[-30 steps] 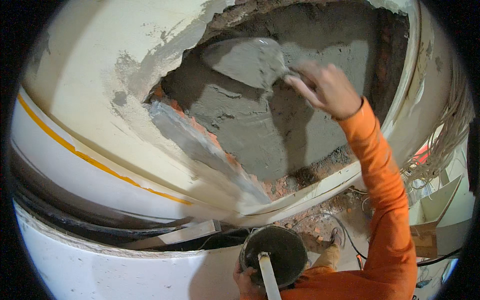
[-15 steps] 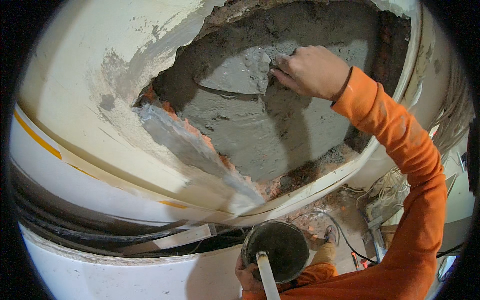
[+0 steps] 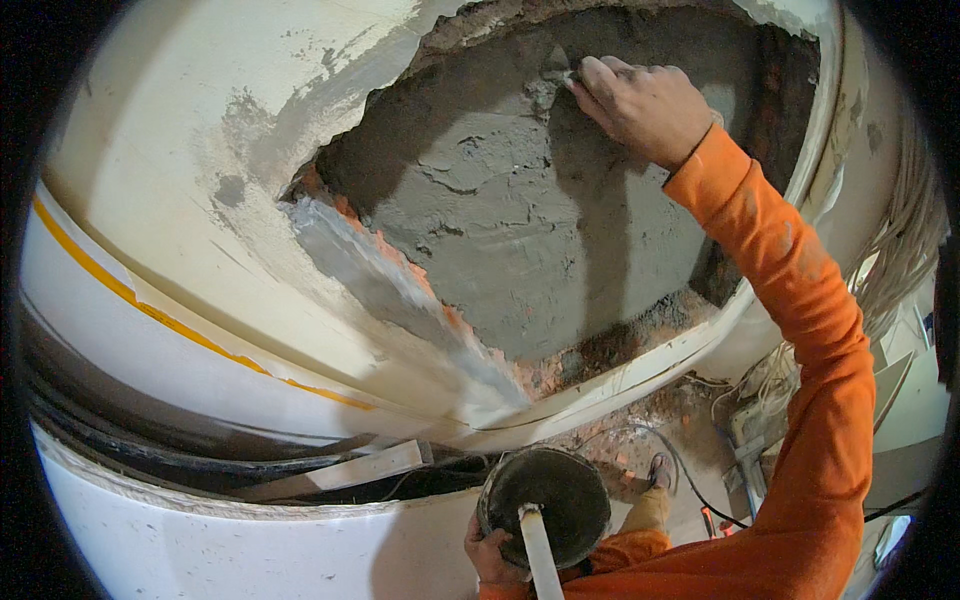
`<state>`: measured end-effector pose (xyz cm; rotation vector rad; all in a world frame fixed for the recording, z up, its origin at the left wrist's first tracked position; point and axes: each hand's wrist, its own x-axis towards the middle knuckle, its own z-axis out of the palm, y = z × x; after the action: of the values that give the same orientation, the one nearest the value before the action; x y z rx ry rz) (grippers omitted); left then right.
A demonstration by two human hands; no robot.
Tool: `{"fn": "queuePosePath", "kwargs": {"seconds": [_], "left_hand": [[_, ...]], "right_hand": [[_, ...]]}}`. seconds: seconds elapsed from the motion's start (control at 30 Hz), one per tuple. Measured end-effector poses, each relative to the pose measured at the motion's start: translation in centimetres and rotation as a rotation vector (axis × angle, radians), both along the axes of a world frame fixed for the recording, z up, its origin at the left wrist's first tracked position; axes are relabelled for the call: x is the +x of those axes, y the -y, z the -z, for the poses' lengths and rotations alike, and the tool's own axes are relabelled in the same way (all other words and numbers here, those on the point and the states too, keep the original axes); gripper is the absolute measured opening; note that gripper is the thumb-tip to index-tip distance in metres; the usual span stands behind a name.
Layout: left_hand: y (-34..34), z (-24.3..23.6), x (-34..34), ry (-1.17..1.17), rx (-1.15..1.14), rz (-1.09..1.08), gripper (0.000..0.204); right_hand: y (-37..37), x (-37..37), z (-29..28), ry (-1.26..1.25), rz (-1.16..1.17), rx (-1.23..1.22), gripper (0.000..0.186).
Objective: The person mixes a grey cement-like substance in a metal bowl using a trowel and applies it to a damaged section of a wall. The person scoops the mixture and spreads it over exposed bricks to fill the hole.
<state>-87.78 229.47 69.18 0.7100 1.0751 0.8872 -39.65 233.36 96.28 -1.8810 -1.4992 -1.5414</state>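
Observation:
My right hand (image 3: 650,110) is closed round the handle of a trowel (image 3: 559,68) near the top of a wall recess. Little of the blade shows now; it looks nearly edge-on against the shaded mortar. Wet grey mortar (image 3: 500,220) covers most of the recess, with ridges and rough patches. Low in front of me, my left hand (image 3: 492,555) grips the left side of a dark round bucket (image 3: 585,490). A pale stick (image 3: 540,555) stands out of the bucket toward the lower edge. What lies inside is too dark to tell.
Broken orange brick (image 3: 400,265) edges the recess at lower left, beside a smooth grey strip (image 3: 350,250). A board (image 3: 340,472) and black cables lie in a gap below the cream wall (image 3: 200,220). Rubble (image 3: 630,450) and loose cables are on the floor at right.
My right hand has moved up, and the trowel blade, earlier flat and broad with mortar on it, has turned mostly out of sight. The bucket stays in my left hand.

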Motion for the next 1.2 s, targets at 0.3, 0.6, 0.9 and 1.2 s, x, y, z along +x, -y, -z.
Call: {"fn": "queuePosePath", "kwargs": {"seconds": [0.3,0.6,0.9,1.2], "left_hand": [[0.0,1.8,-2.8,-0.080,-0.020,0.009,0.067],[-0.1,2.4,-3.4,-0.152,0.004,0.033,0.060],[0.1,1.6,-2.6,-0.059,-0.064,-0.022,0.063],[0.3,-0.2,-2.6,-0.092,-0.155,-0.079,0.063]], "right_hand": [[3.5,-2.8,5.8,-0.112,-0.030,-0.051,0.023],[-0.5,-4.3,4.6,0.002,-0.036,-0.228,0.022],[1.5,0.4,4.0,-0.219,0.041,0.054,0.028],[2.9,-3.9,6.5,-0.208,-0.043,0.045,0.026]]}}
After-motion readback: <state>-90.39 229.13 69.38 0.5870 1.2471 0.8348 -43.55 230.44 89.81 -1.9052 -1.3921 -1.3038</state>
